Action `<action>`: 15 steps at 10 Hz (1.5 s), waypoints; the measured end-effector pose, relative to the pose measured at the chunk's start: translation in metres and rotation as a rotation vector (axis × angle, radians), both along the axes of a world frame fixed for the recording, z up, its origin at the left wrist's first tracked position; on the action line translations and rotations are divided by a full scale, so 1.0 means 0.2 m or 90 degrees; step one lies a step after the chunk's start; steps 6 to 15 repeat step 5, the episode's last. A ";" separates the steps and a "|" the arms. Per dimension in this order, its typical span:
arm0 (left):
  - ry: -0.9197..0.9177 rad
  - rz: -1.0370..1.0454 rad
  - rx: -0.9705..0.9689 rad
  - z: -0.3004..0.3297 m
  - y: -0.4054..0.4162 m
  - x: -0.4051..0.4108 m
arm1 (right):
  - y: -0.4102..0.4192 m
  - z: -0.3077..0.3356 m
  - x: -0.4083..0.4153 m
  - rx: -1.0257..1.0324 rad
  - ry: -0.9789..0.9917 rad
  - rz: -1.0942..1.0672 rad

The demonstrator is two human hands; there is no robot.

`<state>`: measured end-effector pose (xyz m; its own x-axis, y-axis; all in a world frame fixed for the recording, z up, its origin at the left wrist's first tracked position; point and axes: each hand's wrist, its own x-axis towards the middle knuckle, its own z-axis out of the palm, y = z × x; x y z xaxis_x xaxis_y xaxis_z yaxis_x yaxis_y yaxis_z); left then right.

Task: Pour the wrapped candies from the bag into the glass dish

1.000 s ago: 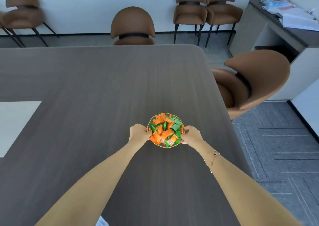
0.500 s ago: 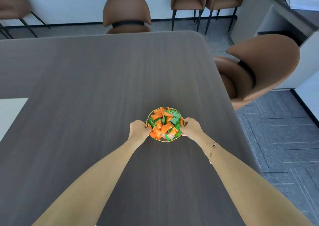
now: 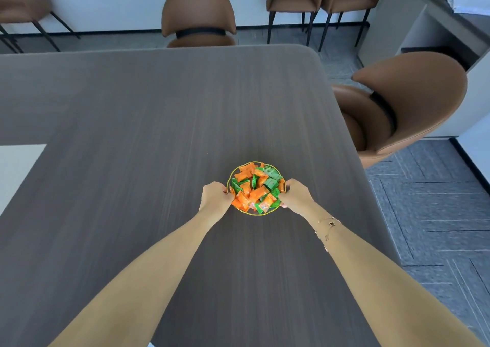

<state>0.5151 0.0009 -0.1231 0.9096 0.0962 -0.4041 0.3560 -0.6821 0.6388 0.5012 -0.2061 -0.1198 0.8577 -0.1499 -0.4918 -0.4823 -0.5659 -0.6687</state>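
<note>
Where the dark wood-grain surface (image 3: 159, 134) nears its right edge, the glass dish (image 3: 256, 213) sits heaped with wrapped candies (image 3: 254, 187) in orange and green. Left hand (image 3: 215, 197) grasps the dish's left rim; right hand (image 3: 297, 195) grasps the right rim, a thin bracelet (image 3: 327, 227) on that wrist. One brown chair (image 3: 397, 108) stands beside the surface's right edge.

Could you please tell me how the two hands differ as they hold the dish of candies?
The left hand grips the glass dish at its left rim, the right hand at its right rim. Only the right wrist wears a bracelet. Both are closed on the dish.
</note>
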 end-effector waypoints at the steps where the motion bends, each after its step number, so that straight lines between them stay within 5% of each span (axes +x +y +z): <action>1: -0.018 -0.013 0.001 0.00 0.01 -0.02 | 0.00 -0.01 0.00 -0.004 -0.001 -0.003; 3: -0.046 -0.001 0.034 0.17 0.08 -0.20 | -0.05 0.04 -0.17 0.015 0.015 -0.033; 5: 0.039 0.175 -0.116 0.42 0.29 -0.89 | -0.11 0.06 -1.02 0.095 0.060 -0.122; 15: 0.039 0.175 -0.116 0.42 0.29 -0.89 | -0.11 0.06 -1.02 0.095 0.060 -0.122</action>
